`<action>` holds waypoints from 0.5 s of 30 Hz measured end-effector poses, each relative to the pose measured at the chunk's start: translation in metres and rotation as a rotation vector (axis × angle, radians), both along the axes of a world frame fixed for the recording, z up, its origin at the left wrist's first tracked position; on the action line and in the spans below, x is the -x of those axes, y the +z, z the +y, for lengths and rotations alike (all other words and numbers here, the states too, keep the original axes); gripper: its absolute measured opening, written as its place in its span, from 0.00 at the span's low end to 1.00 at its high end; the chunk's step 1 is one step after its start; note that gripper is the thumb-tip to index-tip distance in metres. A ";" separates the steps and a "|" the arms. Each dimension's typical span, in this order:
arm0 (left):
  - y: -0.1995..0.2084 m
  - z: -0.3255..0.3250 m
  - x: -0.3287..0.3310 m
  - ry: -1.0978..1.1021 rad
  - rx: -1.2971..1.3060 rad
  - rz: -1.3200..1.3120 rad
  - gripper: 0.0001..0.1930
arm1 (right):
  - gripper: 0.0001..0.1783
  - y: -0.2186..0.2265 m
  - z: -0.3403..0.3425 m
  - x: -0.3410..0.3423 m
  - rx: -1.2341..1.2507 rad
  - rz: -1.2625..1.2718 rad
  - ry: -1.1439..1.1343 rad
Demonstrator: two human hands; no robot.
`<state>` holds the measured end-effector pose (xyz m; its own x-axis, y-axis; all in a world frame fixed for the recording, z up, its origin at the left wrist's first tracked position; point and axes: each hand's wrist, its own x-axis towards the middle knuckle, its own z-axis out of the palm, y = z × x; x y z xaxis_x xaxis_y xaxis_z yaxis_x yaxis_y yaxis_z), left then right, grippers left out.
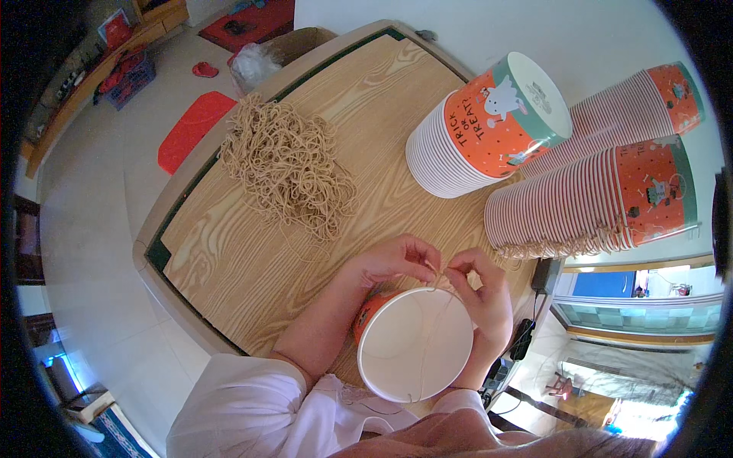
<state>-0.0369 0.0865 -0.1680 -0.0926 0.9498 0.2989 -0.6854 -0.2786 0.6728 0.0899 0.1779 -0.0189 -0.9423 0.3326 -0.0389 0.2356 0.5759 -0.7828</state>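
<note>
A paper bucket (393, 343), white inside and orange outside, is tilted with its mouth toward me between my forearms. A thin tan cord (424, 359) runs across its mouth from the far rim to the near rim. Just beyond the far rim, my left hand (398, 259) pinches the cord between thumb and fingertips. Close beside it, my right hand (482, 290) has its thumb and forefinger closed on the cord too. Whether a knot lies between the fingertips is too small to tell. A tangled heap of tan cords (286, 164) lies beyond my left hand.
A nested stack of orange-and-green buckets (489, 126) stands at the far right of the wooden table (366, 91). Two longer stacks lie farther right; cords hang along the nearer stack (580, 198). Black adapters (522, 340) sit by the right edge. A red stool (195, 130) is at the left.
</note>
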 end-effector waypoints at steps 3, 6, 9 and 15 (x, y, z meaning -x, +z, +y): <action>0.005 -0.002 0.002 0.028 -0.013 0.069 0.06 | 0.06 -0.003 0.003 -0.002 0.015 0.056 -0.087; 0.013 -0.003 0.003 -0.053 0.006 -0.004 0.06 | 0.06 -0.003 0.004 -0.002 0.024 0.092 -0.079; 0.010 -0.002 0.000 0.023 0.021 0.002 0.07 | 0.10 -0.003 0.002 0.000 -0.053 0.070 -0.035; 0.010 -0.006 -0.002 0.099 0.147 -0.098 0.07 | 0.12 -0.002 0.002 0.001 -0.033 0.061 0.031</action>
